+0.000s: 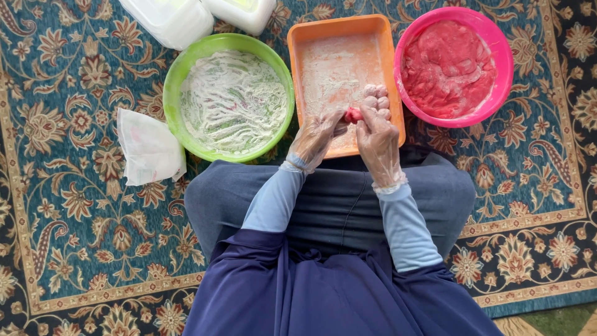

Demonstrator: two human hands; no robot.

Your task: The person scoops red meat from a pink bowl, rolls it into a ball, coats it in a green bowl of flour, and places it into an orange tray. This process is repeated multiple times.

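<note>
Both hands wear thin clear gloves. The left hand (316, 135) and the right hand (375, 138) are closed together around a small red dough ball (353, 114), just above the near edge of the orange tray (339, 28). Some floured balls (377, 99) lie in the tray. I think light, even pressure gives a round shape. The pink bowl (501, 62) of red dough stands on the right, the green bowl (180, 74) with flour on the left.

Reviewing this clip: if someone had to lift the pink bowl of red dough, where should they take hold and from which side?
Best guess: grip the pink bowl by its rolled rim on the right, outer side. Its left side sits close against the orange tray, leaving little room for fingers. The red dough fills the inside, so hold outside the wall, probably with both hands.
</note>
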